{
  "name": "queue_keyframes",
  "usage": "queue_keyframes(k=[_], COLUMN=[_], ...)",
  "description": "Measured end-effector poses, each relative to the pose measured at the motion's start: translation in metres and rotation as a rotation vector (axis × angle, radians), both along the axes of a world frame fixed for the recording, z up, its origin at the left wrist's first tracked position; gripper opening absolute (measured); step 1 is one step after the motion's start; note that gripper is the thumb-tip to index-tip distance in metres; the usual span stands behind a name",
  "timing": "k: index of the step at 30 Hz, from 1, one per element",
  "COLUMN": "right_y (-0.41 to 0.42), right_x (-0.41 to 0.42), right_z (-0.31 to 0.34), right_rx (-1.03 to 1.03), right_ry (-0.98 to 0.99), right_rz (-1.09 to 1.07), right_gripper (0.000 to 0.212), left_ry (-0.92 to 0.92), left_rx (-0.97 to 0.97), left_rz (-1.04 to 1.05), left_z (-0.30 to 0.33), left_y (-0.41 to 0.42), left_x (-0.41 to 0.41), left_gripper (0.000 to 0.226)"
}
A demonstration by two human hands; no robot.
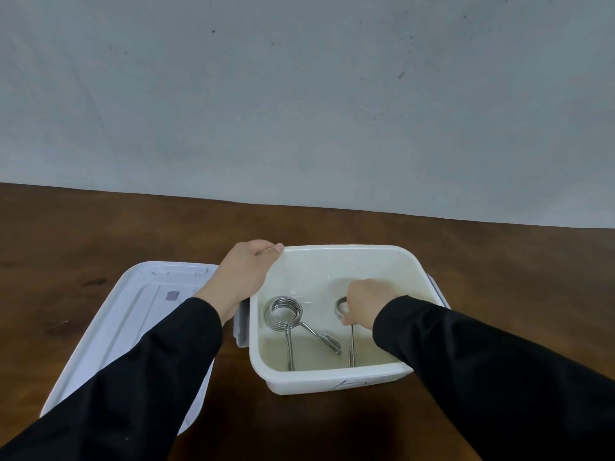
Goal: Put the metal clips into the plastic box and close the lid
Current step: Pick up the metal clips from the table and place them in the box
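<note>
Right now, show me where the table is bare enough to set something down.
Bare wood runs behind the lid and the plastic box up to the wall, and right of the box. Crowded: inside the box, two metal clips plus the right hand; the left hand grips the rim.

The right hand covers most of the second clip inside the box; only part of its coil and one straight leg show. Whether the fingers actually pinch it cannot be told. The left sleeve hides much of the lid left of the box. The left hand masks the box's far-left corner. Both sleeves run off the bottom edge.
</note>
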State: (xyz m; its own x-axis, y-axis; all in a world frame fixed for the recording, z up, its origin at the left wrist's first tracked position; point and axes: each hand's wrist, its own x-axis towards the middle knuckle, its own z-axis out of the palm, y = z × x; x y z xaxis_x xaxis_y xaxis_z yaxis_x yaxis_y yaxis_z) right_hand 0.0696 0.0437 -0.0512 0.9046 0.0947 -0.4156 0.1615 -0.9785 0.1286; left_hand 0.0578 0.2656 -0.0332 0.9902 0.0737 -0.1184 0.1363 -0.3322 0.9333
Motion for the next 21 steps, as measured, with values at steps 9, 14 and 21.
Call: queue_keyframes(k=[9,14,21], right_y=[-0.066,-0.139,-0.149], right_x=[0.001,-0.013,-0.061], right_z=[0.082,0.067,0.011], right_rx=[0.633,0.563,0.445], right_ry=[-0.466,-0.476,0.166], right_rz=[-0.169,-0.367,-0.329], right_gripper=[0.045,0.022,0.03], left_ry=[-0.022,-0.013,-0.023], left_rx=[0.059,0.107,0.102], left_rz=[-0.003,0.007,-0.025], left_z=[0.005,0.008,0.011], left_y=[-0.003,-0.003,-0.004], left_x=[-0.002,-0.003,-0.006], left_gripper=[0.035,0.033,0.038])
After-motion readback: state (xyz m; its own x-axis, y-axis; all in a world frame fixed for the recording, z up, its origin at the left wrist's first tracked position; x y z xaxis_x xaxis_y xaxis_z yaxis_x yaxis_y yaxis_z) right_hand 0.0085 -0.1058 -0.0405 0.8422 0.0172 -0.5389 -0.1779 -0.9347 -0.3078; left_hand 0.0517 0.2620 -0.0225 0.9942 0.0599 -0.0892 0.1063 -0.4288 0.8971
